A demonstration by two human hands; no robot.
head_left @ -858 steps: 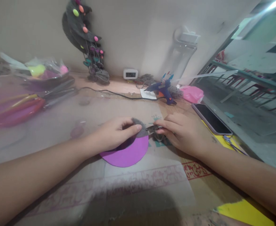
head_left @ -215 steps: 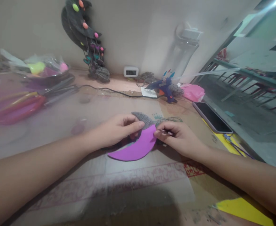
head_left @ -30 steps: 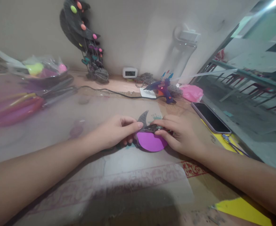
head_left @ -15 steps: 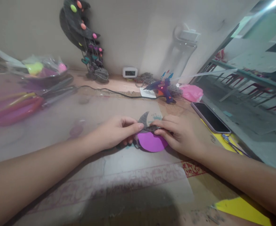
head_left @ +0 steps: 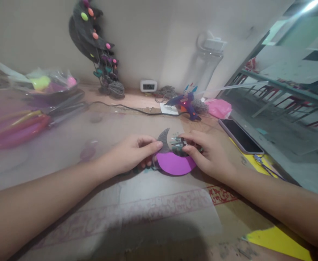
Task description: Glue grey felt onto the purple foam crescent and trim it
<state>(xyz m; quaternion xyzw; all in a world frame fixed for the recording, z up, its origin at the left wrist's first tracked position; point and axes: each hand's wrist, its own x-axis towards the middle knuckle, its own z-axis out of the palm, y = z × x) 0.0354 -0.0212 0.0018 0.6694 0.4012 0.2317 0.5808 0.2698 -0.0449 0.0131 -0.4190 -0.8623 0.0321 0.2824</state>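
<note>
My left hand [head_left: 145, 150] pinches a dark grey crescent-shaped piece [head_left: 163, 140] that looks wound with yarn, its tip pointing up between my hands. Just below it is a purple rounded piece of paper [head_left: 175, 165], its upper edge partly behind the grey piece and my right fingers. In my right hand [head_left: 199, 148] is what looks like a small pair of thread snips [head_left: 178, 142], with two pointed metal blades spread apart and aimed left at the crescent. The handles are mostly hidden by my fingers.
A blue glue gun [head_left: 187, 103] with a lit red light stands behind my hands, its black cord running left. Nearby are a phone [head_left: 241, 136], a clear bottle [head_left: 206, 67], a digital clock [head_left: 148, 86] and a pink bag [head_left: 219, 108]. Red-handled scissors [head_left: 39, 125] lie left.
The snips have turned in my right hand, so their blades now show spread apart. My right fingers have drawn slightly away from the grey crescent, and more of it is visible.
</note>
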